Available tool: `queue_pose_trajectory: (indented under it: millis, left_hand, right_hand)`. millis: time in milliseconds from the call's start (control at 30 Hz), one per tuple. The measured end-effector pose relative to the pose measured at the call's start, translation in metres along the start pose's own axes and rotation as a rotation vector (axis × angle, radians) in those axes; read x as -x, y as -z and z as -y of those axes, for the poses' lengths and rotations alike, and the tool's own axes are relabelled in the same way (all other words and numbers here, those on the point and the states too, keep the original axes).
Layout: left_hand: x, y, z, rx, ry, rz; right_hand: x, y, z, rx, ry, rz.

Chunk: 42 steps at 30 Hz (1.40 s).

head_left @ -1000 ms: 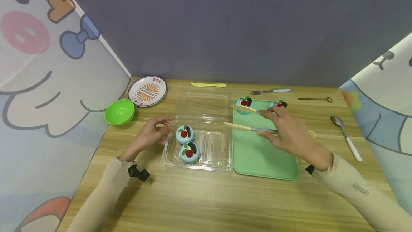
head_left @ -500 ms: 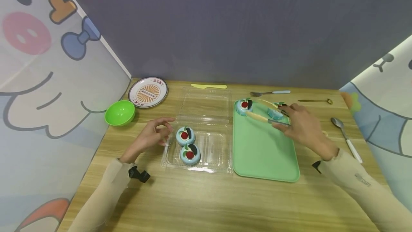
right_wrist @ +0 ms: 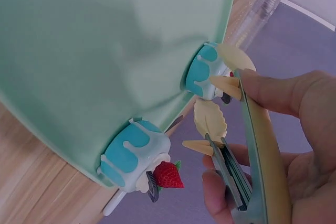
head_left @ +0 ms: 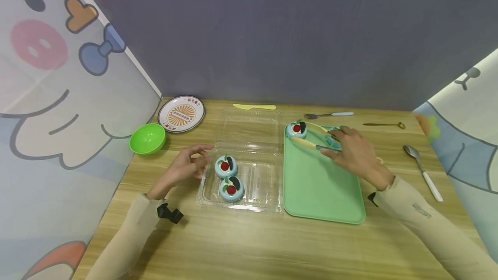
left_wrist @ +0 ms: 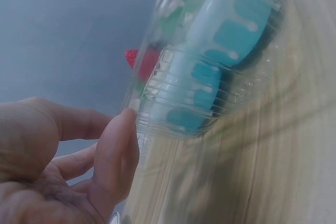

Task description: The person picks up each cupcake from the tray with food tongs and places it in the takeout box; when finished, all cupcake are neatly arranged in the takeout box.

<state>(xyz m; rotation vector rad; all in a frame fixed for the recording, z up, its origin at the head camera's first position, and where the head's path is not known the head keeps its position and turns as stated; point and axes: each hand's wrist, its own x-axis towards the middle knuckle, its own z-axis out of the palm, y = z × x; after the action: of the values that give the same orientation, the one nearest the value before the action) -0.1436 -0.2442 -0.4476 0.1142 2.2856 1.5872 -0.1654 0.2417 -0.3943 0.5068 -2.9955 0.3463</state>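
My right hand (head_left: 355, 150) holds the tongs (right_wrist: 265, 166), fingers bent round one side and thumb laid along the other; gripping from opposite sides, I judge, lets me govern the gap. The leaf-shaped tips stand wide apart over the far part of the green tray (head_left: 323, 185). One shows across the near edge of the left cake (head_left: 296, 130), the other just to its right; whether either touches I cannot tell. That cake sits upright in the tray's far left corner, and the right cake (right_wrist: 136, 153) sits toward the far right, partly hidden by my hand from above.

My left hand (head_left: 184, 165) is at the left rim of the clear container (head_left: 258, 182), fingers half bent; whether they pinch or merely touch it I cannot tell. Placed there, they could steady so light a shell. Its lid (head_left: 250, 126) lies folded back on the far side, leaving the base reachable from above. In the base's left half, the far cake (head_left: 225, 167) and near cake (head_left: 231, 189) sit close together, seemingly touching.

Container and tray lie side by side on the tabletop (head_left: 253, 245), likely for easy reach.
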Motion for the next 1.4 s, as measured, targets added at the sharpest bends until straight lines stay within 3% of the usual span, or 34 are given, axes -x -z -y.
queue_pose_trajectory:
  millis: [467, 1100, 1400]
  left_hand:
    - [0.001, -0.001, -0.001, -0.001, -0.004, -0.011]
    - [0.000, 0.002, 0.000, 0.002, -0.002, -0.004]
    - [0.002, 0.001, -0.001, 0.007, 0.000, 0.002]
  right_hand:
    - [-0.002, -0.004, -0.001, 0.002, 0.031, -0.057]
    - [0.021, 0.007, -0.003, 0.022, 0.013, -0.122]
    - [0.032, 0.021, 0.008, 0.040, 0.030, -0.167]
